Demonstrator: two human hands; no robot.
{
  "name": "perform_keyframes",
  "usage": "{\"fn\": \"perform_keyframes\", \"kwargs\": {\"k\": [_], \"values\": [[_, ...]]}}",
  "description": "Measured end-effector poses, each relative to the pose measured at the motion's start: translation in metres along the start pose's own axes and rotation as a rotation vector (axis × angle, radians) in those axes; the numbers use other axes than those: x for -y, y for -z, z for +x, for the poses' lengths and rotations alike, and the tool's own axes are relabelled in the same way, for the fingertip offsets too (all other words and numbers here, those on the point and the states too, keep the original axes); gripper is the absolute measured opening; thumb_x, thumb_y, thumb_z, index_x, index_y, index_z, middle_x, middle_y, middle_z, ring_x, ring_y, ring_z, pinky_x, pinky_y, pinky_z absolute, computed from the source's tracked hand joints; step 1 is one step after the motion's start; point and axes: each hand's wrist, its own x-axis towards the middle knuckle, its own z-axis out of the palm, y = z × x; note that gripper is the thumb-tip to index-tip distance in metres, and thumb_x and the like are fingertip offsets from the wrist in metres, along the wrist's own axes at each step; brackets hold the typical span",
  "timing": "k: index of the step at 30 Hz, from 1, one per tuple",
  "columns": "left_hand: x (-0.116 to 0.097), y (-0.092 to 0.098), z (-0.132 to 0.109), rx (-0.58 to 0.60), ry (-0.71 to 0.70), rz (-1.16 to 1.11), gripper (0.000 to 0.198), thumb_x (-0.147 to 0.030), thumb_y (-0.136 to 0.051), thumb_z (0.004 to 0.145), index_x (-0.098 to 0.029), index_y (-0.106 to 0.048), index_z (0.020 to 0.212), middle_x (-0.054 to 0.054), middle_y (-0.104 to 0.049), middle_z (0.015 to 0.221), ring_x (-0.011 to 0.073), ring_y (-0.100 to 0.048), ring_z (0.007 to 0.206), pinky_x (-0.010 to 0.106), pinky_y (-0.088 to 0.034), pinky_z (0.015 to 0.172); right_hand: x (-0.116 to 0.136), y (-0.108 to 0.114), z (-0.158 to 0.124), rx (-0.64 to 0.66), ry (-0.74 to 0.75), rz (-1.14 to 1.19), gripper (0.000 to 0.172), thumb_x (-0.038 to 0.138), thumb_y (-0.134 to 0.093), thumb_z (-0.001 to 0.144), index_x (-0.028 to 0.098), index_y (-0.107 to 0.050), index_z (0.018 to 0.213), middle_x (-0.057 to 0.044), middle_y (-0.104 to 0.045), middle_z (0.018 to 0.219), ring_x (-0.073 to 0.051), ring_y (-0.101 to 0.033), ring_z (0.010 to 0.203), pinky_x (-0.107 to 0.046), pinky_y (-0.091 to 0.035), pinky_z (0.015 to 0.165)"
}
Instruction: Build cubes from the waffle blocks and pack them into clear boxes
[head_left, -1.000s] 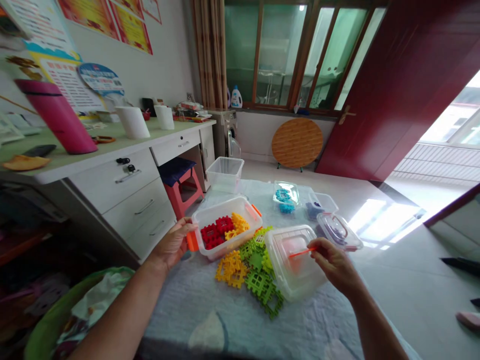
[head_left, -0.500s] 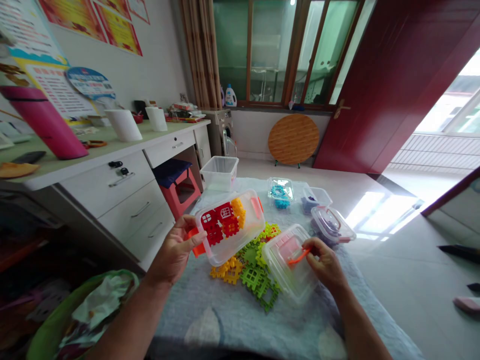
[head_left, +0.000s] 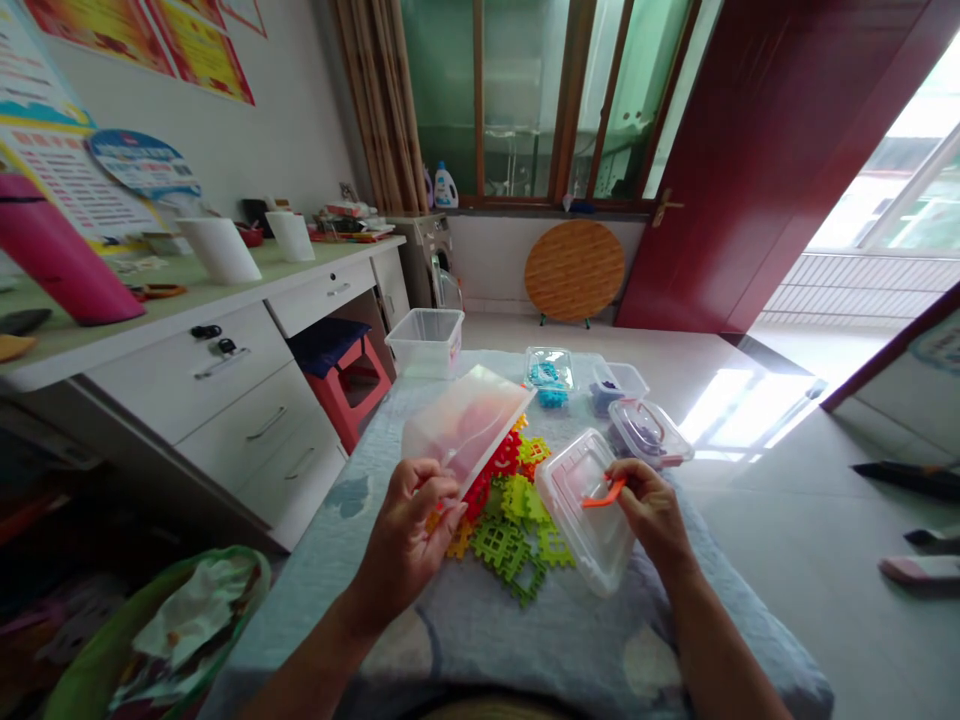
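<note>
My left hand (head_left: 411, 530) is closed on the near end of a clear plastic box (head_left: 457, 415), which is tipped over on its side with its mouth to the right and down. Red pieces (head_left: 501, 462) show at its lower edge, above a heap of green building pieces (head_left: 506, 540) with yellow and orange ones among them. My right hand (head_left: 649, 510) grips the orange handle of a clear lid (head_left: 577, 490), held tilted just right of the heap. The box hides part of the heap.
An open clear bin (head_left: 426, 335) stands at the table's far left. Farther back are a box of blue pieces (head_left: 551, 385), an open box of purple pieces (head_left: 611, 390) and a lidded box (head_left: 651, 435). A desk (head_left: 232, 370) runs along the left.
My left hand has turned the box over, and its red pieces have come down onto the heap. The lid in my right hand has barely moved. The whole view has shifted slightly.
</note>
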Motion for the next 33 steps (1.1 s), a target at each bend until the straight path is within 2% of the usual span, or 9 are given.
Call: {"fn": "perform_keyframes", "kwargs": {"k": [5,10,16,21,24,27,30,33], "values": [[0.006,-0.010,-0.009,-0.009,-0.094,0.076,0.022,-0.009,-0.059,0.080,-0.025,-0.060,0.095,0.005,-0.051,0.095,0.0181,-0.053,0.088,0.028,-0.049,0.077,-0.002,-0.002,0.000,0.012,0.031,-0.015,0.013,0.016,-0.055,0.067,0.019,-0.059,0.079,-0.003,-0.063,0.083,-0.017,-0.060,0.076,-0.028,-0.049,0.070],[0.015,-0.012,-0.011,-0.081,-0.079,0.127,0.023,-0.010,-0.061,0.079,-0.025,-0.061,0.096,0.005,-0.052,0.095,0.0200,-0.054,0.090,0.031,-0.049,0.079,0.001,-0.005,-0.002,0.039,0.048,-0.086,0.015,0.014,-0.052,0.066,0.019,-0.058,0.078,-0.003,-0.063,0.081,-0.018,-0.060,0.078,-0.029,-0.050,0.071],[0.029,0.006,0.001,-0.256,-0.057,0.172,0.021,-0.011,-0.068,0.074,-0.025,-0.063,0.089,0.004,-0.053,0.093,0.0204,-0.053,0.089,0.032,-0.045,0.083,0.002,-0.006,-0.002,0.014,0.056,-0.112,0.016,0.015,-0.051,0.065,0.020,-0.059,0.079,-0.003,-0.064,0.081,-0.018,-0.060,0.076,-0.029,-0.049,0.070],[0.034,0.023,0.010,-0.368,0.081,0.133,0.016,-0.019,-0.074,0.070,-0.023,-0.063,0.081,0.004,-0.052,0.089,0.0219,-0.052,0.090,0.036,-0.044,0.088,0.006,-0.009,-0.004,0.007,0.082,-0.127,0.013,0.015,-0.052,0.066,0.020,-0.058,0.076,-0.003,-0.063,0.081,-0.018,-0.060,0.077,-0.029,-0.049,0.070],[0.033,0.032,0.012,-0.401,0.211,-0.035,0.018,-0.022,-0.074,0.070,-0.022,-0.061,0.082,0.003,-0.050,0.092,0.0208,-0.052,0.092,0.033,-0.045,0.087,0.013,-0.011,-0.003,-0.002,0.085,-0.129,0.012,0.016,-0.053,0.068,0.020,-0.058,0.078,-0.003,-0.063,0.083,-0.018,-0.060,0.078,-0.030,-0.051,0.071],[0.033,0.041,0.015,-0.434,0.408,-0.367,0.026,-0.023,-0.075,0.068,-0.022,-0.057,0.086,-0.001,-0.052,0.087,0.0160,-0.054,0.082,0.027,-0.049,0.079,0.031,-0.014,0.004,-0.014,0.113,-0.116,0.013,0.017,-0.055,0.071,0.020,-0.060,0.083,-0.003,-0.064,0.085,-0.018,-0.061,0.080,-0.030,-0.051,0.073],[0.034,0.052,0.022,-0.481,0.618,-0.728,0.032,-0.022,-0.077,0.065,-0.024,-0.055,0.087,-0.005,-0.057,0.078,0.0127,-0.057,0.070,0.026,-0.052,0.072,0.061,-0.018,0.015,-0.015,0.168,-0.083,0.013,0.020,-0.058,0.074,0.020,-0.063,0.087,-0.003,-0.065,0.086,-0.016,-0.061,0.078,-0.029,-0.052,0.072],[0.035,0.062,0.031,-0.467,0.809,-0.968,0.032,-0.021,-0.076,0.061,-0.023,-0.057,0.087,-0.004,-0.064,0.079,0.0174,-0.064,0.074,0.031,-0.057,0.070,0.100,-0.024,0.025,-0.021,0.239,-0.064,0.014,0.022,-0.060,0.077,0.020,-0.065,0.090,-0.002,-0.065,0.084,-0.014,-0.060,0.069,-0.028,-0.052,0.067]]}}
